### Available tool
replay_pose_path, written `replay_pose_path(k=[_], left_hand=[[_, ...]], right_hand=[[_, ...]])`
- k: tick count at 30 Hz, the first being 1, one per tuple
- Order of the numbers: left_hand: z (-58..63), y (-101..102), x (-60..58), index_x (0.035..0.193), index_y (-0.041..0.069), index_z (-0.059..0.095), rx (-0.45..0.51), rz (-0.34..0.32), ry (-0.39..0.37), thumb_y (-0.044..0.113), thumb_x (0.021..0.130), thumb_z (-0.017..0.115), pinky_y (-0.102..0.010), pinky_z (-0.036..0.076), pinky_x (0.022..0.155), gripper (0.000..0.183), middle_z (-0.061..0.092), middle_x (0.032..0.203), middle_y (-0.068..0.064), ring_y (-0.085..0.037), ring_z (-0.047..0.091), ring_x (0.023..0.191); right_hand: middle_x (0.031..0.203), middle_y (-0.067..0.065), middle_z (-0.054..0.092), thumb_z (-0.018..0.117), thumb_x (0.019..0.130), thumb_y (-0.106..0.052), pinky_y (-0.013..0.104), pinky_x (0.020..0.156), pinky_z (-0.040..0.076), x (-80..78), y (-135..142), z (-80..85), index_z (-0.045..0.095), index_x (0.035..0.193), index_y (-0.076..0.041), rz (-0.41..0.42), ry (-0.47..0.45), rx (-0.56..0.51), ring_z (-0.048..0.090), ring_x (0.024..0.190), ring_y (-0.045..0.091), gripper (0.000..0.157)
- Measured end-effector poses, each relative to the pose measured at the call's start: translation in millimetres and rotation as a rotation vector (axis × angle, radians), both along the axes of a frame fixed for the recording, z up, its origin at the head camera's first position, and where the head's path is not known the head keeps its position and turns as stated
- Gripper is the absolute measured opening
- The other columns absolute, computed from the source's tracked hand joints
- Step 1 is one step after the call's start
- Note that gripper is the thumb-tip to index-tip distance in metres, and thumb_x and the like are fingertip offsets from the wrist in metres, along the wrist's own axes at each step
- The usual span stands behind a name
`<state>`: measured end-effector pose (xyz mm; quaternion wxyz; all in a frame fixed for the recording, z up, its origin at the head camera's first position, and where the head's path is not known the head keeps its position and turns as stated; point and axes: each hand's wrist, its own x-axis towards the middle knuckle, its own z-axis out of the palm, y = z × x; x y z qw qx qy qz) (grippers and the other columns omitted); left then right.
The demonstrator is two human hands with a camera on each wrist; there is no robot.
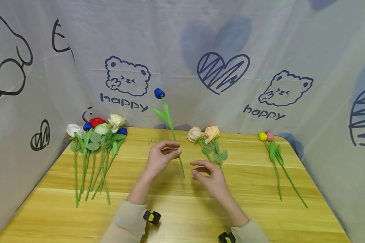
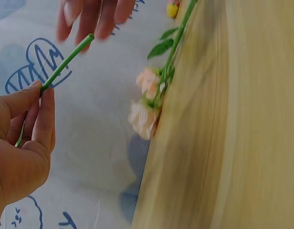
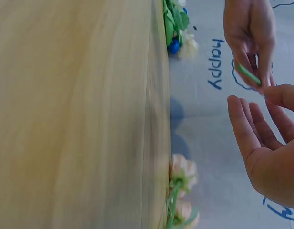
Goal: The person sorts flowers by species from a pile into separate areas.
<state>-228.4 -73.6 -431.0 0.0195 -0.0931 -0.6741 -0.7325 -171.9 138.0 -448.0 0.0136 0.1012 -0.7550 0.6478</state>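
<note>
Between thumb and fingers, my left hand (image 1: pixel 162 158) pinches the green stem of a blue artificial tulip (image 1: pixel 167 118). The tulip is held up off the table, its blue head at the top and the stem's end pointing down to the right. In the left wrist view the bare stem (image 2: pixel 65 64) sticks out past the fingertips. My right hand (image 1: pixel 211 179) hovers to the right of the stem, fingers loosely bent and nothing in them. The right wrist view shows this right hand (image 3: pixel 273 143) with its fingers spread near the left hand (image 3: pixel 251 33).
On the table (image 1: pixel 182 209), a bunch of mixed flowers (image 1: pixel 100 141) lies at the left. Two peach roses (image 1: pixel 212 133) lie at the back middle, behind my right hand. A yellow tulip (image 1: pixel 263 136) and a pink tulip (image 1: pixel 270 136) lie at the right. Printed cloth (image 1: pixel 176 50) hangs behind.
</note>
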Motion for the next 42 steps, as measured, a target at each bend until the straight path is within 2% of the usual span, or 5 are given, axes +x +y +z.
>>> replay_pose_path(k=[8,12,22,33,42], left_hand=[[2.6,21,-0.2,0.117,-0.005,0.072,-0.024,-0.038,0.029,-0.003,0.092,0.076,-0.033,0.061,0.086,0.025,0.069,0.118,-0.021,-0.027,0.073,0.104],[3.3,24,1.2,0.115,-0.004,0.072,-0.039,-0.033,0.036,-0.003,0.092,0.076,-0.032,0.06,0.086,0.023,0.07,0.117,-0.019,-0.03,0.072,0.106],[-0.3,20,2.6,0.117,-0.001,0.072,-0.073,-0.033,0.036,-0.002,0.093,0.076,-0.034,0.061,0.087,0.025,0.07,0.119,-0.015,-0.033,0.071,0.11],[2.2,14,9.2,0.123,0.004,0.074,-0.119,-0.042,0.072,0.001,0.094,0.075,-0.035,0.061,0.084,0.029,0.069,0.128,-0.012,-0.029,0.073,0.105],[8.1,-8,8.1,0.123,0.003,0.074,-0.169,-0.008,0.111,0.002,0.094,0.075,-0.036,0.062,0.081,0.029,0.067,0.128,-0.013,-0.031,0.071,0.107]], right_hand=[[0.118,0.011,0.075,0.073,0.095,-0.002,0.03,0.075,0.062,-6.8,-9,3.4,0.077,0.118,-0.008,0.032,0.018,0.063,0.074,0.099,0.028,0.024],[0.117,0.013,0.076,0.073,0.095,-0.002,0.035,0.075,0.063,-10.3,-9,3.1,0.076,0.119,-0.005,0.047,0.021,0.077,0.075,0.095,0.029,0.024],[0.119,0.017,0.075,0.072,0.095,0.0,0.034,0.074,0.063,-12.9,-9,-0.9,0.075,0.12,-0.002,0.082,0.011,0.079,0.074,0.093,0.038,0.025],[0.119,0.02,0.073,0.067,0.096,0.006,0.035,0.076,0.064,-5.2,-1,0.0,0.073,0.119,0.002,0.059,-0.033,0.042,0.074,0.095,0.034,0.025],[0.118,0.016,0.073,0.066,0.096,0.009,0.035,0.077,0.063,4.2,22,5.8,0.074,0.118,-0.002,-0.033,-0.071,0.02,0.072,0.096,0.042,0.025]])
